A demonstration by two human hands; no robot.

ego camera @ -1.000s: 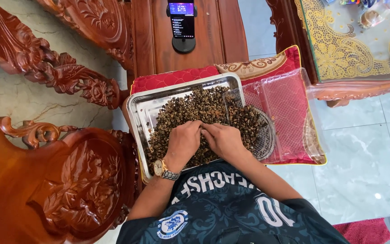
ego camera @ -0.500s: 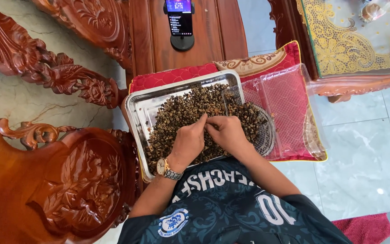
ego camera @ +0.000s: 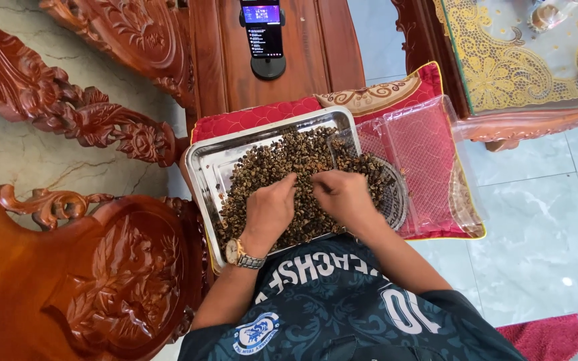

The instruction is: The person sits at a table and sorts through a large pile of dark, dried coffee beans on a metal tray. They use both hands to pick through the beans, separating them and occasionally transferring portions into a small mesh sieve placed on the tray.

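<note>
Grip: left hand (ego camera: pixel 270 208) and right hand (ego camera: pixel 342 195), fingers curled, pinching into heap of small dark brown dried seeds (ego camera: pixel 282 160) on rectangular steel tray (ego camera: pixel 205 167); sorting apparently underway.

Carved chair (ego camera: pixel 122 287) blocks nine o'clock, phone stand (ego camera: pixel 265 63) blocks twelve; bare floor (ego camera: pixel 536 227) lies open at three.

Furniture and a phone around the work

A phone (ego camera: pixel 263 30) is standing on a wooden table (ego camera: pixel 302 60) (screen lit); carved chairs (ego camera: pixel 95 287) are sitting left, a gold cloth (ego camera: pixel 503 73) is lying right.
</note>
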